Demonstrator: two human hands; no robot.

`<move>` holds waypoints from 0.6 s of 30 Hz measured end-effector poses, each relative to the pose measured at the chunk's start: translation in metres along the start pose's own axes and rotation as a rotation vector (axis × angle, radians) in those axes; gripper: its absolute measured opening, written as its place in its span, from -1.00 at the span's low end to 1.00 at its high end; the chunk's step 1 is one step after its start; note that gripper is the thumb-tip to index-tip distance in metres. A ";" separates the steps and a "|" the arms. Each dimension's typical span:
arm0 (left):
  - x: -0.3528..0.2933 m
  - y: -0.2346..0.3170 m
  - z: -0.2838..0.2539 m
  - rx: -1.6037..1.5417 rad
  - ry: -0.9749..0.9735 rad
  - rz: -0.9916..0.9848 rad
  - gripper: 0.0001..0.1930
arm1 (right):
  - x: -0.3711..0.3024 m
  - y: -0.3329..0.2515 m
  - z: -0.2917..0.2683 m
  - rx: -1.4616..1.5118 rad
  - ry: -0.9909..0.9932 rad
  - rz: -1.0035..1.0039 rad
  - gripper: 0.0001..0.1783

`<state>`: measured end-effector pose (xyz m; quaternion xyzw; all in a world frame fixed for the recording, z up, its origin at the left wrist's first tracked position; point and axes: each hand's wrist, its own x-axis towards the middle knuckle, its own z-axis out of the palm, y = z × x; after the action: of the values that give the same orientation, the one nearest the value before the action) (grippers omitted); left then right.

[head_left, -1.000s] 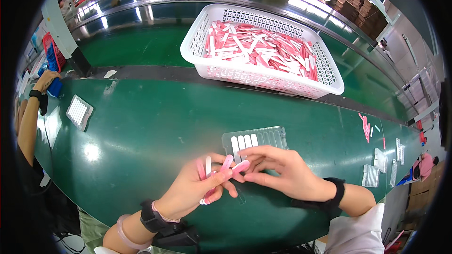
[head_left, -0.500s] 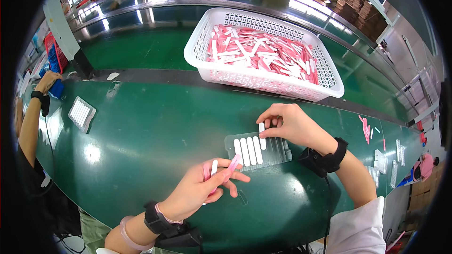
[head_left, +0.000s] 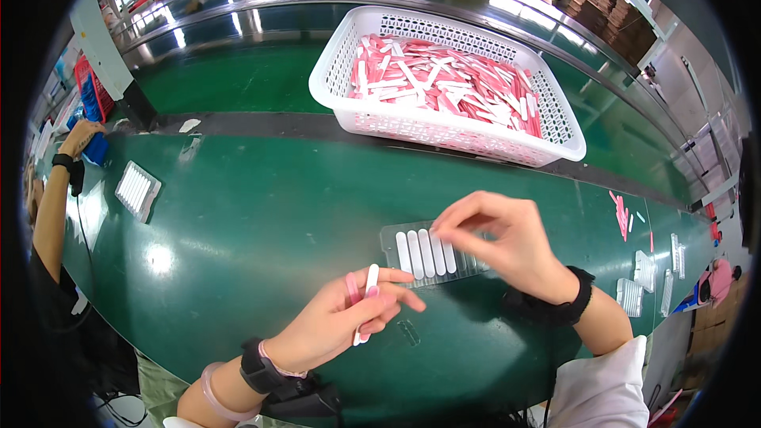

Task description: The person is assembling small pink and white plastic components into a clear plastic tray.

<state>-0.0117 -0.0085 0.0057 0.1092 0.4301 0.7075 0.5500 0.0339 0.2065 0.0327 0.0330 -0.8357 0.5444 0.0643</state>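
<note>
My left hand [head_left: 333, 315], fingers partly curled, grips several small nail files: a white one [head_left: 372, 276] and a pink one [head_left: 352, 285] stick up past the fingers. Just beyond it, a clear plastic tray [head_left: 389, 247] lies on the green table. Several white nail files [head_left: 426, 254] sit side by side in its left grooves. Over the tray's far edge, my right hand [head_left: 507, 238] has thumb and forefinger brought together at the tops of these files. Whatever is between those fingertips is hidden. The hand also covers the tray's right part.
A white perforated basket [head_left: 444, 133] heaped with pink and white nail files stands beyond the tray. Filled trays lie at far left [head_left: 138, 192] and right [head_left: 629, 298]. Loose pink pieces [head_left: 620, 215] lie at right. Another person's hand [head_left: 81, 139] rests on a blue object at left.
Another white nail file now lies flat in the tray's row. My right hand has shifted over the tray with its wrist turned. The files in my left hand have shifted, a white one now uppermost.
</note>
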 end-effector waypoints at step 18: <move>-0.002 0.003 0.010 0.290 0.015 -0.033 -0.78 | -0.035 -0.021 0.016 -0.030 -0.184 0.194 -0.75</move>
<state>-0.0070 -0.0056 0.0146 0.1752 0.5336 0.6295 0.5370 0.0695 0.1824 0.0404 0.0010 -0.8454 0.5302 -0.0649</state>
